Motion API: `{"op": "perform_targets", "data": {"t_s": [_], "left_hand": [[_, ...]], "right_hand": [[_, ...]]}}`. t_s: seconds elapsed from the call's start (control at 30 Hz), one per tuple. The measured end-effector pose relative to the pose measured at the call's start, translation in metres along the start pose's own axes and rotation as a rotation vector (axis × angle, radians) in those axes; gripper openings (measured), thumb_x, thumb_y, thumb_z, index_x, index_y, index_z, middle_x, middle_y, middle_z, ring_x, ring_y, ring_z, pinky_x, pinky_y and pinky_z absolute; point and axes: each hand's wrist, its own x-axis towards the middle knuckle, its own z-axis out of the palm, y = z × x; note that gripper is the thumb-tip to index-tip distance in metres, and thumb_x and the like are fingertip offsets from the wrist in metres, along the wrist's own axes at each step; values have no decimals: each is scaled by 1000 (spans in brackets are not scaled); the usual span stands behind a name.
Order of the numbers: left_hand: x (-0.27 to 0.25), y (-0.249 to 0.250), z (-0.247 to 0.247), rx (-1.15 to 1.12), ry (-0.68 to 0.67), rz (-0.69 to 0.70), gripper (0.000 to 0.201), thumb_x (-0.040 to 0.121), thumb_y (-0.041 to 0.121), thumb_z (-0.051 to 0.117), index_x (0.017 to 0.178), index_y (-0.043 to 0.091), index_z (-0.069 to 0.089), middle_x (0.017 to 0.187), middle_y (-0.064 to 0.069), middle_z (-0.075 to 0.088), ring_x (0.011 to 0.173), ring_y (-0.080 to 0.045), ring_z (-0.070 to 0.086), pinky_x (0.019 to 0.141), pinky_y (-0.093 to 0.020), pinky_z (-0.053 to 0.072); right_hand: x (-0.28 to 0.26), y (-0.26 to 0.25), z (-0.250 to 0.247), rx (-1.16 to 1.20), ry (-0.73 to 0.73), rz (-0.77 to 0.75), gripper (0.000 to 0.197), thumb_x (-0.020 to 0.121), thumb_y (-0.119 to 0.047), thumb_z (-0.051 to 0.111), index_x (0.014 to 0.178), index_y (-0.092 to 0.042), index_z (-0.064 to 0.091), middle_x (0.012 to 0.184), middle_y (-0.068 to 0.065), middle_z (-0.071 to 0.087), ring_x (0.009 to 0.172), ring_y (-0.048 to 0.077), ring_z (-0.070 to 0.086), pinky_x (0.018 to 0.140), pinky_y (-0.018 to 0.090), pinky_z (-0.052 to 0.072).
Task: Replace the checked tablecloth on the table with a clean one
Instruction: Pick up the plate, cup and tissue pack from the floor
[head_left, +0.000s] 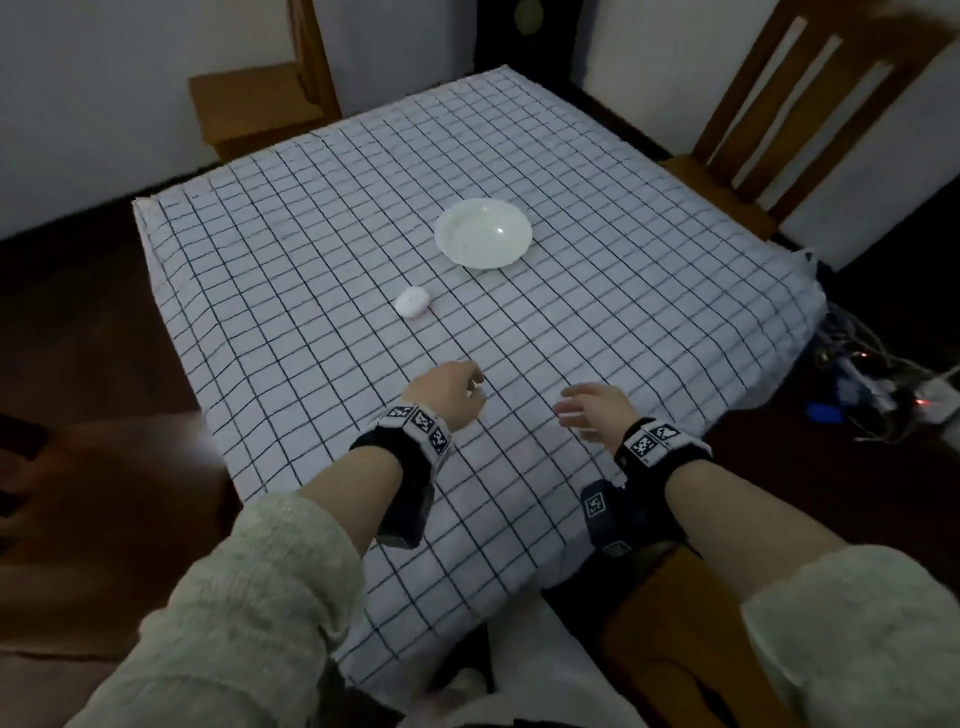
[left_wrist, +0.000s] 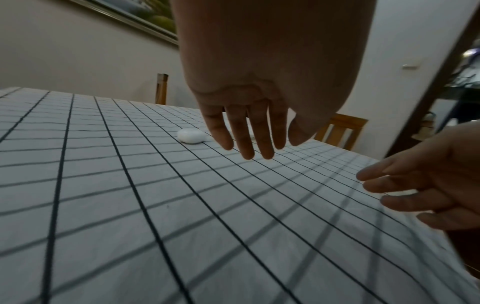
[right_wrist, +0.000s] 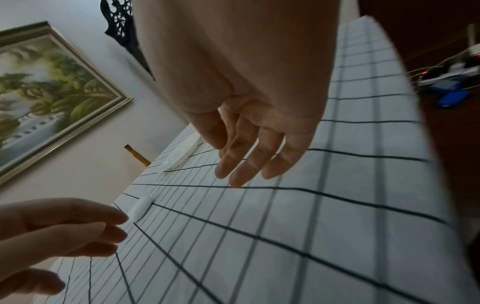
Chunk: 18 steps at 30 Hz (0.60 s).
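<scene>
Now both hands, left hand (head_left: 448, 393) and right hand (head_left: 596, 410), spread, empty, above near part of checked tablecloth (head_left: 322, 249)

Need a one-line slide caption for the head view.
Both hands, left and right, open above the checked tablecloth, still bearing a plate and a small white object.

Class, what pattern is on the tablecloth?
The tablecloth is white with thin dark grid lines; clearest in the head view.
</scene>
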Motion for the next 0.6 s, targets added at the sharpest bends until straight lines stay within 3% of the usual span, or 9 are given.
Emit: {"op": "perform_targets", "data": {"t_s": [0.13,0.3,0.47,0.6], "left_hand": [[-60,20,39,19,-88,95,28,95,34,45,115,22,60,115,0,63,102,-21,59,79,-30,48],[-122,50,89,93,-226,229,28,95,35,44,111,21,61,112,-1,64,98,-22,60,81,-33,52],[-166,111,133,241,-371,395,26,95,32,44,106,19,64,103,-3,64,97,-22,62,72,-29,46],[-209,175,180,468,-621,564,26,94,32,47,111,20,64,114,-2,65,104,-23,61,85,-35,52]], "right_hand": [[-58,59,-18,-32,13,21,20,97,-12,47,113,-10,58,91,2,67,73,14,62,55,23,38],[-135,134,-43,-48,93,119,17,95,-4,45,94,-14,59,94,8,63,68,15,57,61,26,35],[-201,208,-75,12,209,174,23,96,-7,45,112,-9,61,100,5,65,70,12,59,57,24,38],[-255,276,-95,93,295,211,23,97,-7,43,111,-10,60,103,5,66,74,13,62,52,22,40]]}}
